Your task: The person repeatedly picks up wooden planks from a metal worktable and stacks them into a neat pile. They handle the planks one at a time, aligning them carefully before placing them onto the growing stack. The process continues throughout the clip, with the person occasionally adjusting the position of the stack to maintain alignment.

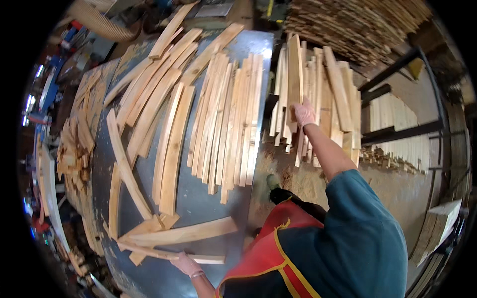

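Note:
My left hand (186, 263), in what looks like a pale glove, closes on a narrow wooden strip (149, 252) low on the metal-topped table. Just beyond that strip lies a wider tapering wooden board (191, 233), over a few short pieces. Out to the right, my right hand (304, 113) grips the near end of a long wooden board (295, 69), its fingers partly hidden by the wood. This board is tilted up above a stack of other long slats (324, 107) beside the table.
Straight slats (233, 126) lie side by side on the blue-grey table (198, 206). Curved boards (171, 149) overlap to their left. Offcuts (74, 154) are heaped at far left. A black metal frame (400, 74) stands right, sawdust covers the floor (298, 186), and stacked lumber (353, 25) fills the back.

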